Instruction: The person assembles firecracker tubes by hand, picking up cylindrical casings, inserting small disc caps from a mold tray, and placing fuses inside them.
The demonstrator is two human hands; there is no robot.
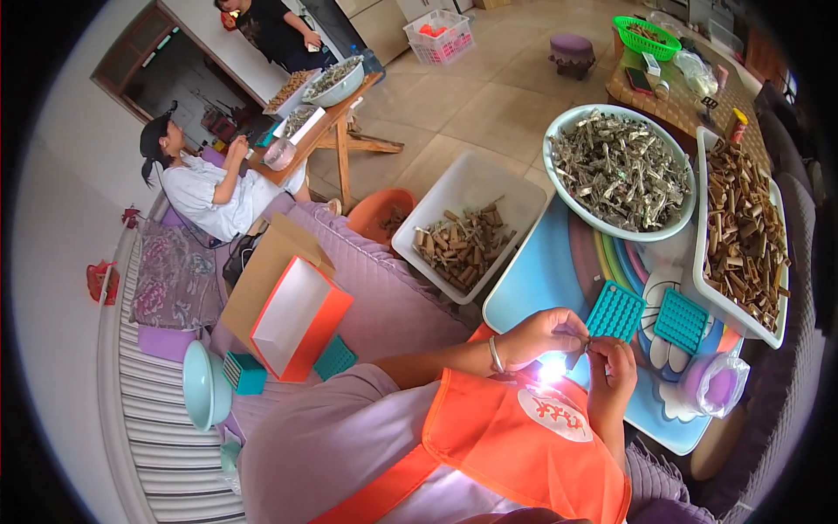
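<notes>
Over the near edge of a blue low table [524, 288], my left hand [534, 339] and my right hand [614, 362] meet in front of my orange apron [515, 437]. Thumb and fingers of both are pinched around one small dark piece, whose kind I cannot make out. A bright light glares just below the fingers. Closest to the hands is a teal tray with rows of small cells [616, 311]. Beside it lies a second teal tray [681, 320]. Farther off, a pale round basin [548, 162] holds a heap of grey-green dried, twisted pieces.
A white tub [704, 262] heaped with short brown tube-like pieces stands at right. Left of the table is a white bin [428, 194] with similar pieces, near an orange bowl [358, 214]. An orange box [314, 327] rests on the sofa. Two people work at a wooden table [327, 122].
</notes>
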